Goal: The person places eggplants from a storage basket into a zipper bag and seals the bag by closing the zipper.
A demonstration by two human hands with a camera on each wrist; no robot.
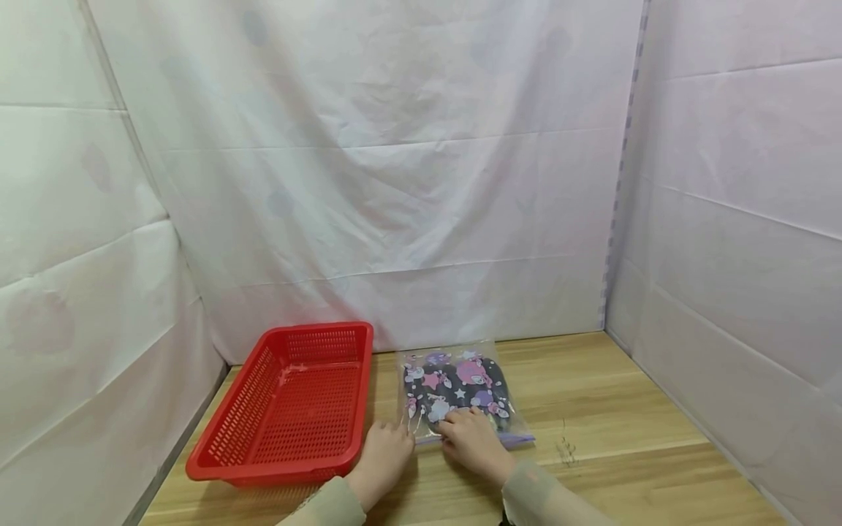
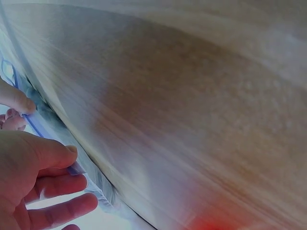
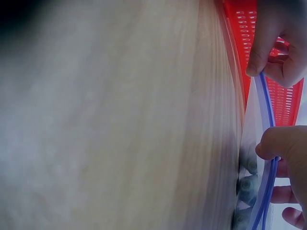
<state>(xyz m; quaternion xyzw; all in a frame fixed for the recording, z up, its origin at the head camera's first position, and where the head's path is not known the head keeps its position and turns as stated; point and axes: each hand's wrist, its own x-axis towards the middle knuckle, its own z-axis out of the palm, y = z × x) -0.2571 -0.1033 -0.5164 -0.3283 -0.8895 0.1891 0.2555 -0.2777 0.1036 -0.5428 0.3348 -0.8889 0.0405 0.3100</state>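
A clear zip bag (image 1: pixel 460 394) with pink, purple and white cartoon figures and stars showing on it lies flat on the table, its purple-blue zip edge (image 1: pixel 517 440) towards me. Dark contents fill it; at its mouth, rounded dark ends (image 3: pixel 247 188) show in the right wrist view. My left hand (image 1: pixel 384 454) pinches the left end of the zip edge between thumb and fingers. Nearer the middle of that edge, my right hand (image 1: pixel 475 443) pinches the strip (image 3: pixel 268 177), thumb on top and fingers beneath. Both wrist views show the two hands side by side along the strip.
Left of the bag stands a red plastic basket (image 1: pixel 363 431) with slotted walls, close to my left hand. The wood-grain table (image 1: pixel 631 424) extends to the right, with dark marks (image 1: pixel 566 449) on it. White cloth (image 1: pixel 395 183) hangs behind and on both sides.
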